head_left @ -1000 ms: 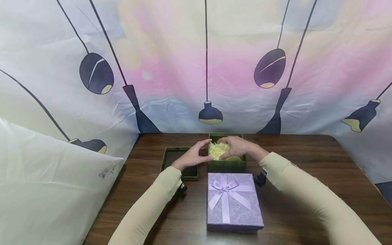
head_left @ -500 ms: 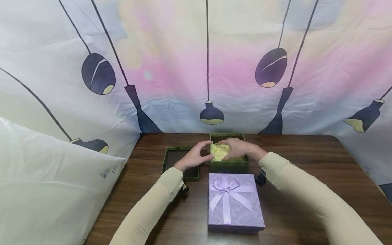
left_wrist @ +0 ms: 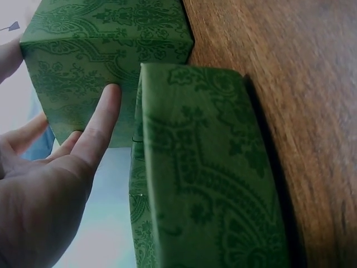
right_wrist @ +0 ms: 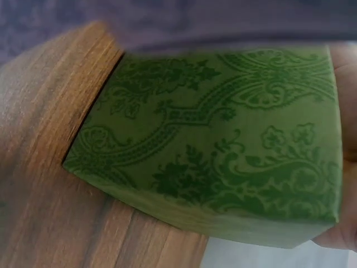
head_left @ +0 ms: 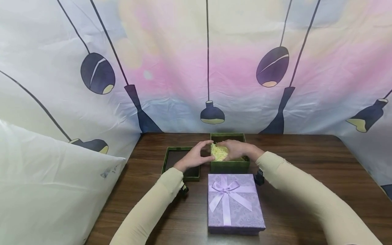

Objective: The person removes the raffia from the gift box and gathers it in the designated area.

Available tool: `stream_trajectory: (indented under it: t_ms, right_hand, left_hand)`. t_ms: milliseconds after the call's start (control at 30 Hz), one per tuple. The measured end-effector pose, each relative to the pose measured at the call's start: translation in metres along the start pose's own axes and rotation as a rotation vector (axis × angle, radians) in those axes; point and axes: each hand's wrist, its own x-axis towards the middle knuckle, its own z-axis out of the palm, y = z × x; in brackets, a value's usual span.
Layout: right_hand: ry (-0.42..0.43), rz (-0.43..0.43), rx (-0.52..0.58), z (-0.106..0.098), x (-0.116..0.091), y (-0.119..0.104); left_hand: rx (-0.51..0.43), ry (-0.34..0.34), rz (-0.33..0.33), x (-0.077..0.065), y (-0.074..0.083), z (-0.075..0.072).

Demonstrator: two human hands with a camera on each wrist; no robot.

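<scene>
A green patterned box (head_left: pixel 229 166) stands without a lid at the table's back, with pale yellow shredded paper (head_left: pixel 218 152) inside. My right hand (head_left: pixel 240 149) reaches into it, thumb and fingers curved round the shredded paper; the fingertips are hidden. At the box's left side is my left hand (head_left: pixel 193 157), thumb and fingers spread apart. The left wrist view has that hand's fingers (left_wrist: pixel 100 125) straight against the outer wall of the box (left_wrist: pixel 72 84). In the right wrist view the box's front (right_wrist: pixel 234 128) covers most of my right hand.
Left of the box lies a shallow green lid (head_left: pixel 183 179) with its dark inside up, partly under my left wrist. A purple gift box (head_left: pixel 237 212) with a ribbon bow stands in front. A printed curtain (head_left: pixel 183 68) hangs behind the wooden table (head_left: pixel 306 163).
My right hand has shifted slightly lower in the box, and the shredded paper beneath it looks more gathered towards the left. My left hand stays at the box's side.
</scene>
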Motion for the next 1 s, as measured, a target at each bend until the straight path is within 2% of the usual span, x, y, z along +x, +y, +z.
stream_trajectory:
  t_ms: [300, 633, 1000]
  right_hand:
    - [-0.011, 0.046, -0.021, 0.005, 0.004, 0.002]
    - [-0.016, 0.022, -0.021, 0.008, 0.005, 0.000]
    - [-0.065, 0.040, -0.038, 0.010, 0.011, 0.003]
  left_hand:
    - [-0.039, -0.024, -0.009, 0.000, -0.003, -0.001]
    - [-0.040, -0.038, 0.004, 0.001, -0.012, -0.001]
    - [-0.013, -0.030, 0.017, 0.001, -0.007, -0.004]
